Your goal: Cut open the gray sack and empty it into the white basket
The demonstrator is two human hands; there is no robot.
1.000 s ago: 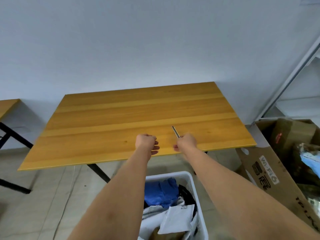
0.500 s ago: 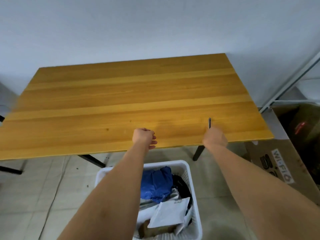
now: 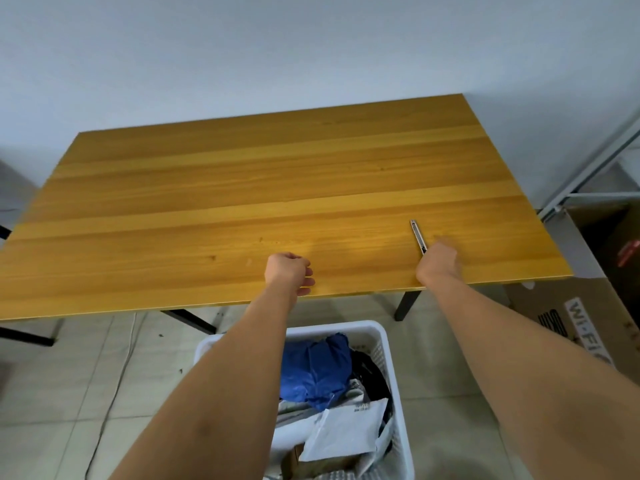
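My right hand [image 3: 438, 266] rests on the wooden table [image 3: 242, 202] near its front right corner, closed around the handle of a slim metal utility knife [image 3: 417, 235] whose far end points away from me. My left hand [image 3: 289, 271] is a loose fist over the table's front edge, holding nothing. On the floor below, between my forearms, stands the white basket [image 3: 384, 341], filled with a blue cloth [image 3: 313, 368], white mailer bags and dark items. No gray sack is in view.
A large open cardboard box [image 3: 568, 306] stands on the floor at the right, beside a white metal frame [image 3: 588, 174]. A cable [image 3: 114, 386] runs across the tiled floor at the left. The wall is right behind the table.
My right hand carried the knife from the table's front middle toward the right and has lowered it onto the tabletop. The left hand stayed near the front edge. The view shifted.
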